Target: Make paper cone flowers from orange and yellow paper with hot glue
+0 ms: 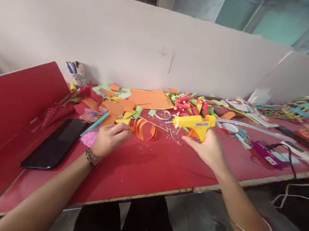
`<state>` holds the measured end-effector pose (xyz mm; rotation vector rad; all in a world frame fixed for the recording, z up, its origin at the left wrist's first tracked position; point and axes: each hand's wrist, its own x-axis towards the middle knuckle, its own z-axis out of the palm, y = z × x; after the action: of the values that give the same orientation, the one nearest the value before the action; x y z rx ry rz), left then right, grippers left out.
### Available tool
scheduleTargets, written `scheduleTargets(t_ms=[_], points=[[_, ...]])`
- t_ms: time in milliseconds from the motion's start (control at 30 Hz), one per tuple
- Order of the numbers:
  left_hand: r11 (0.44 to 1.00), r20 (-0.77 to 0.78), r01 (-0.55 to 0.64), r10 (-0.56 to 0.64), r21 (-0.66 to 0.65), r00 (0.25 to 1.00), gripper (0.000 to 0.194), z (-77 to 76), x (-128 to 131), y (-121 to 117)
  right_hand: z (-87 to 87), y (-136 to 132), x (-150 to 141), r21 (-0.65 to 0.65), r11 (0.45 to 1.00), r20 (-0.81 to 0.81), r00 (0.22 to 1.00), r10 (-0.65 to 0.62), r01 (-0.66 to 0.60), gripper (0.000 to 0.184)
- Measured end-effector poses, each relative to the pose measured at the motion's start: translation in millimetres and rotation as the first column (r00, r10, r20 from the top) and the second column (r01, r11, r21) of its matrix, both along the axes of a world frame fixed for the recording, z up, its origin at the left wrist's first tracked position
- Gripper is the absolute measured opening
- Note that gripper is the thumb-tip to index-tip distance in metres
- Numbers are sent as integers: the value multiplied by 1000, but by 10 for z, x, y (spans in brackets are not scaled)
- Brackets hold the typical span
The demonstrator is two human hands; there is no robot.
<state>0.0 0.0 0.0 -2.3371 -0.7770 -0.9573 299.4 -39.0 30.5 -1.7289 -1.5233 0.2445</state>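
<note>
A yellow hot glue gun (196, 123) is gripped in my right hand (209, 148), its nozzle pointing left over the red table. My left hand (112, 138) hovers at the left of a coil of orange paper strips (144, 129); its fingers stretch toward the coil, slightly apart, with nothing visible in them. Beside that wrist lie a pink crumpled piece (89, 138) and a turquoise stick (98, 122). Between the coil and the glue gun are a roll of clear tape (163, 114) and thin wooden sticks (155, 124).
A black phone (55, 144) lies at the left. Orange paper sheets (151, 98) and a pile of small colourful paper cones (190, 105) line the back. A patterned pen cup (78, 76) stands back left. A purple power strip (268, 155) with cables sits at the right edge.
</note>
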Motion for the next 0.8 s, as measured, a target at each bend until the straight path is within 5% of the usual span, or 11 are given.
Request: scheduleTargets(t_ms=[267,800], points=[[998,11,13,-14,60,1000,8,34,-12,-23,27,-90,-370,-68,960,-17,963,271,-271,37],[998,-14,55,-55,21,998,12,42,-25,-5,59,-103,-370,-141,945,-2,955,298,-295,18]])
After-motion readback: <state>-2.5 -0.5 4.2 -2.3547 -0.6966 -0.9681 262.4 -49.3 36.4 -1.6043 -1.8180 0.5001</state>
